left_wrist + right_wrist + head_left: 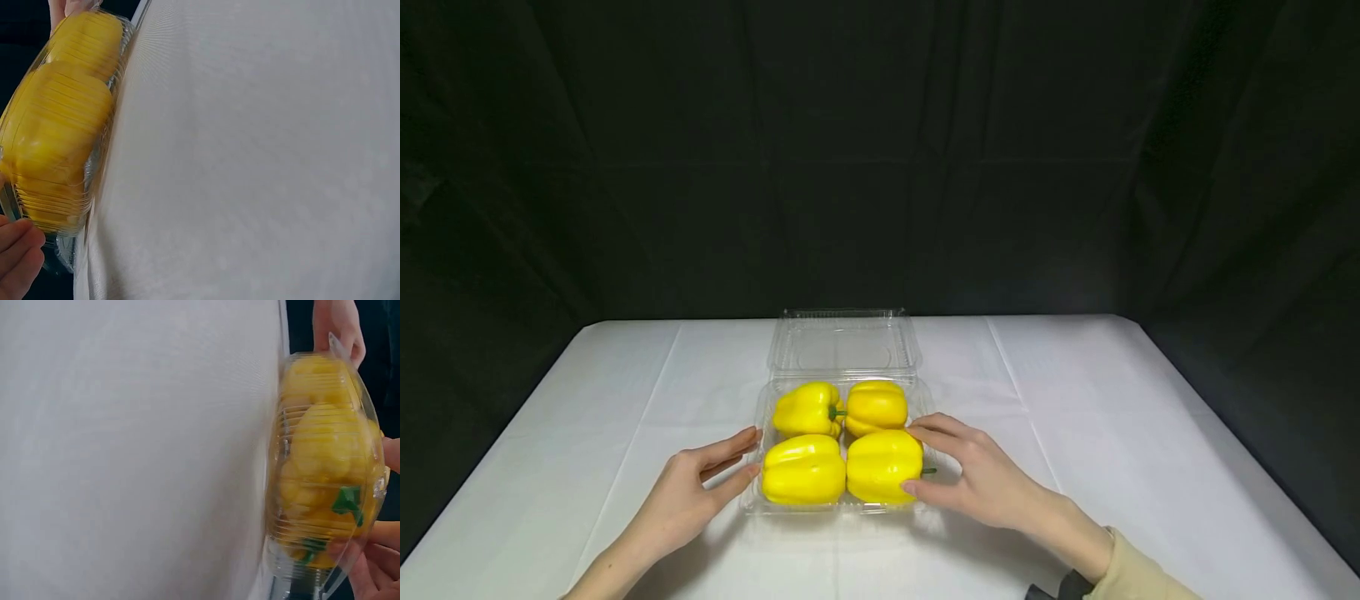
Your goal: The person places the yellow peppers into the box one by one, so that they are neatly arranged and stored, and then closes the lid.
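Note:
A clear plastic clamshell container (758,500) sits on the table with its lid (842,337) folded back on the far side. Several yellow bell peppers fill its base in two rows. My right hand (981,471) holds the near right yellow bell pepper (883,467), thumb at its near side and fingers at its far side; its green stem points right. At the container's left rim rest the fingertips of my left hand (692,483), beside the near left pepper (803,471). Behind lie the far left pepper (801,410) and far right pepper (877,406).
A white cloth covers the table (1075,400), its seams running front to back. Black curtains (865,167) hang behind it and along both sides. Near the front edge, a beige sleeve (1138,571) and a dark object show by the right wrist.

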The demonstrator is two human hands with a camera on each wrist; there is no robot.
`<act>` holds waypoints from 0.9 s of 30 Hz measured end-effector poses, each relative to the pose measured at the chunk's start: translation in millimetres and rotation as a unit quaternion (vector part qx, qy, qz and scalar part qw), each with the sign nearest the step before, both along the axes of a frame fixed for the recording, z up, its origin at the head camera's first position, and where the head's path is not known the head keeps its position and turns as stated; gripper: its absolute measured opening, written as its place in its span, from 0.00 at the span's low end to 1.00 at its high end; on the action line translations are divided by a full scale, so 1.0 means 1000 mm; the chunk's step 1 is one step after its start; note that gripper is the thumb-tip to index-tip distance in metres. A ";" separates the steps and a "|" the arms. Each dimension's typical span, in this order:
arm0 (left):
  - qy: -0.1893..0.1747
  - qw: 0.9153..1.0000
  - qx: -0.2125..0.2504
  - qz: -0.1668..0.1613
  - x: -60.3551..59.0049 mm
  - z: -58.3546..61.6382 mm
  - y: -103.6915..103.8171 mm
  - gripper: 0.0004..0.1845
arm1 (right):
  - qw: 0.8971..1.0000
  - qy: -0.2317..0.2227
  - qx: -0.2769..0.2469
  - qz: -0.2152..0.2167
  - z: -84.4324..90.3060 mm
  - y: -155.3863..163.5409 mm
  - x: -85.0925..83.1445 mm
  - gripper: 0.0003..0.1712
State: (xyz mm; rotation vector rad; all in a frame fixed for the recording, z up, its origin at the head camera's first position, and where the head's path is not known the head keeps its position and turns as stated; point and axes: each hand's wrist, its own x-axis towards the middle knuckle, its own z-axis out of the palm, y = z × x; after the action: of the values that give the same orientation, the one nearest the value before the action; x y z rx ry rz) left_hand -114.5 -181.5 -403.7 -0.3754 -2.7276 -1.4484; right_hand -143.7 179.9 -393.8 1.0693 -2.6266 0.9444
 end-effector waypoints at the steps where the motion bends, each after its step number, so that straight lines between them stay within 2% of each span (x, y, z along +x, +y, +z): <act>1: -0.002 1.000 -0.001 0.001 0.000 0.000 0.000 0.27 | 1.000 -0.009 0.002 -0.007 0.000 0.000 0.000 0.31; 4: -0.006 1.000 -0.004 0.003 0.001 0.000 0.001 0.27 | 0.999 -0.031 0.003 -0.015 0.000 0.000 0.000 0.31; 10: 0.001 1.000 0.002 -0.006 0.001 0.003 0.000 0.27 | 0.999 -0.043 0.011 -0.009 0.005 0.000 0.003 0.32; 15: -0.011 1.000 0.008 -0.009 0.001 0.003 0.001 0.28 | 0.998 -0.057 -0.002 -0.032 0.002 0.002 0.007 0.35; 19: -0.015 1.000 0.008 -0.013 0.001 0.002 0.004 0.28 | 0.997 -0.057 -0.017 -0.045 -0.001 0.005 0.010 0.36; 24: -0.033 0.999 0.010 -0.013 0.003 0.001 0.007 0.28 | 0.997 -0.048 -0.012 -0.054 0.000 0.010 0.015 0.35; 27: -0.026 0.999 0.009 -0.025 0.004 0.001 0.008 0.27 | 0.998 -0.040 -0.014 -0.055 0.000 0.013 0.018 0.33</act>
State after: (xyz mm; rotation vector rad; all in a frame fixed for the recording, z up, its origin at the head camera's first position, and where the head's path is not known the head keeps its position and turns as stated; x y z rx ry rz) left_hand -110.8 -173.5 -402.8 -0.4134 -2.7621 -1.5139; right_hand -125.9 192.8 -394.0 0.8870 -2.6961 1.0181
